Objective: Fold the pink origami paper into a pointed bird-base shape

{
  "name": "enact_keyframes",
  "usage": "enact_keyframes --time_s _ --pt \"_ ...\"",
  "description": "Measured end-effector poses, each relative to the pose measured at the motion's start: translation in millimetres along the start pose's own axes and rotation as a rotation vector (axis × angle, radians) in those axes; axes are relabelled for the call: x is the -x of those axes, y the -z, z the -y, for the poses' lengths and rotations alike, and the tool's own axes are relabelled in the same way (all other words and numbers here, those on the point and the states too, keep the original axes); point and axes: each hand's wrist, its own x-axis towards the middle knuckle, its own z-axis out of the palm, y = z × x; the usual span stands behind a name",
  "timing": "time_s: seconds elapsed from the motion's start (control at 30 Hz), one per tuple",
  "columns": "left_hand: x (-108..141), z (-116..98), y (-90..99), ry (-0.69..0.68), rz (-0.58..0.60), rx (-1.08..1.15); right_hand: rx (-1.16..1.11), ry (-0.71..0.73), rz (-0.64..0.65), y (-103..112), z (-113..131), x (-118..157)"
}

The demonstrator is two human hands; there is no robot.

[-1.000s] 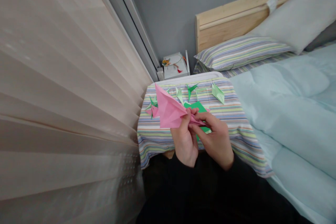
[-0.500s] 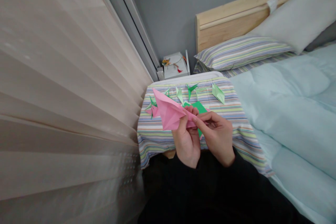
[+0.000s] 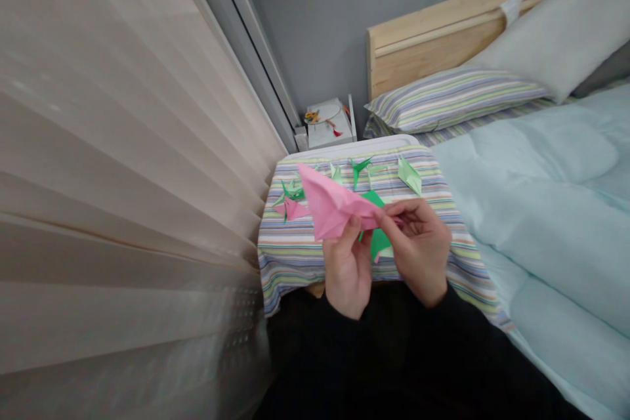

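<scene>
In both hands I hold a folded sheet of pink origami paper, its wide point aimed up and left. My left hand grips its lower edge, with the thumb pressed on the front. My right hand pinches the narrow end between thumb and fingers. Below the paper, partly hidden by my hands, lies a flat green paper sheet. Beyond the hands lie a pale green folded piece, a dark green folded piece and a small pink folded piece.
The pieces rest on a striped cloth over a low surface. A pleated beige curtain fills the left side. To the right lies a pale blue duvet, with a striped pillow and wooden headboard behind. A white box stands at the back.
My right hand has moved right and slightly up, drawing the pink paper's narrow end with it. The pink paper has shifted right, and more of the green sheet shows below it.
</scene>
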Motion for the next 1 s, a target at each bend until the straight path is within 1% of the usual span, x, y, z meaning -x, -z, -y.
enact_keyframes --time_s 0.03,0.07,0.1,0.13,0.17,0.2,0.23,0.27,0.3,0.33,0.37,0.4,0.47,0.53,0.6,0.67,0.73,0.87,1.0 --pt "-2.3 -6.5 8.9 -0.056 -0.001 -0.092 0.062 0.053 -0.016 8.9 -0.7 -8.7" --pt "-5.0 -15.7 17.6 -0.233 -0.045 -0.196 0.143 0.128 -0.007 18.4 -0.5 -18.1" --pt "-7.8 -27.1 24.8 -0.521 -0.105 -0.318 0.248 0.219 0.049 27.7 0.8 -27.2" --pt "-10.2 -40.2 29.5 -0.79 -0.107 -0.456 0.38 0.321 0.178 35.9 3.2 -35.4" --pt "-11.9 -53.7 31.0 -0.944 -0.039 -0.583 0.487 0.413 0.308 42.1 6.7 -42.1" --pt "-12.6 -66.6 29.1 -0.982 0.1 -0.7 0.546 0.498 0.426 46.1 11.0 -46.8" --pt "-12.4 -77.9 23.9 -0.95 0.307 -0.849 0.589 0.56 0.522 47.9 16.0 -49.5" --pt "-11.4 -86.9 16.3 -0.916 0.488 -1.001 0.617 0.599 0.593 47.9 21.0 -50.5" --pt "-10.0 -93.1 7.4 -0.903 0.621 -1.133 0.62 0.619 0.638 46.6 25.9 -50.0" --pt "-8.6 -96.7 -1.7 -0.866 0.7 -1.234 0.605 0.631 0.663 44.7 30.1 -48.7" --pt "-7.4 -97.9 -9.8 -0.802 0.739 -1.309 0.583 0.637 0.667 42.9 33.4 -47.0" --pt "-6.8 -97.5 -16.2 -0.735 0.753 -1.357 0.561 0.639 0.659 41.5 35.7 -45.3" --pt "-7.1 -94.7 -23.1 -0.65 0.737 -1.439 0.529 0.65 0.628 41.0 37.5 -43.2" --pt "-8.8 -93.0 -23.7 -0.633 0.727 -1.522 0.499 0.677 0.591 42.8 36.8 -42.8" --pt "-10.7 -93.7 -22.0 -0.66 0.731 -1.588 0.459 0.721 0.557 45.0 35.6 -43.4" --pt "-11.8 -95.7 -21.0 -0.708 0.739 -1.606 0.422 0.771 0.53 46.2 35.0 -43.8" --pt "-12.0 -97.7 -21.0 -0.773 0.756 -1.593 0.407 0.805 0.521 46.3 35.0 -43.8" --pt "-10.2 -100.1 -21.7 -0.903 0.803 -1.512 0.42 0.82 0.531 46.7 35.5 -43.3" --pt "-6.2 -102.9 -22.2 -1.006 0.807 -1.474 0.413 0.834 0.52 49.2 36.6 -43.0"
